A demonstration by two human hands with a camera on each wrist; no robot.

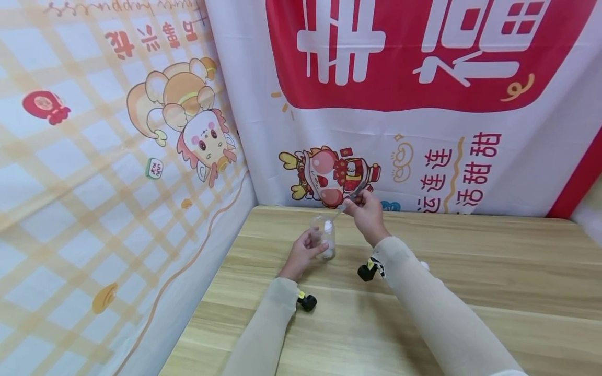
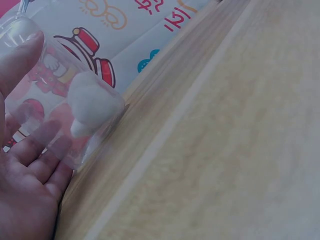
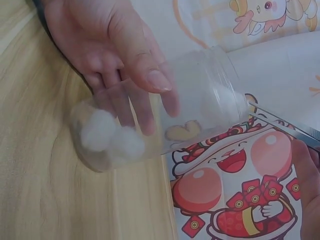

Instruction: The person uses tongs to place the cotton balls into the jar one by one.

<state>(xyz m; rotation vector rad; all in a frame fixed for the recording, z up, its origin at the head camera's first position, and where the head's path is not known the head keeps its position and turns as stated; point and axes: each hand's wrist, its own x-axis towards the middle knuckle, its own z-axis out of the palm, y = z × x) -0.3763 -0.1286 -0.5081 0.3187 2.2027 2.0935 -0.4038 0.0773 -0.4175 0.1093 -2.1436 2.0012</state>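
Note:
A clear plastic cup [image 3: 190, 67] stands on the table, held around its side by my left hand [image 1: 301, 255], thumb on the near side and fingers behind. White cotton balls [image 3: 100, 131] lie at its bottom. My right hand [image 1: 370, 216] pinches metal tweezers [image 3: 295, 131] above the cup, their tips pointing down into its mouth. Another cotton ball [image 3: 227, 104] is at the tweezer tips, just inside the rim. In the left wrist view, the thumb presses the cup near a cotton ball [image 2: 92, 102] seen through the wall.
The wood-grain table [image 1: 470, 292] meets a printed cloth backdrop [image 1: 414, 156] close behind the cup. A checked cloth wall [image 1: 141, 235] borders the left side. A small white thing [image 1: 425, 265] shows partly behind the right sleeve. Each wrist wears a small black camera [image 1: 307, 302].

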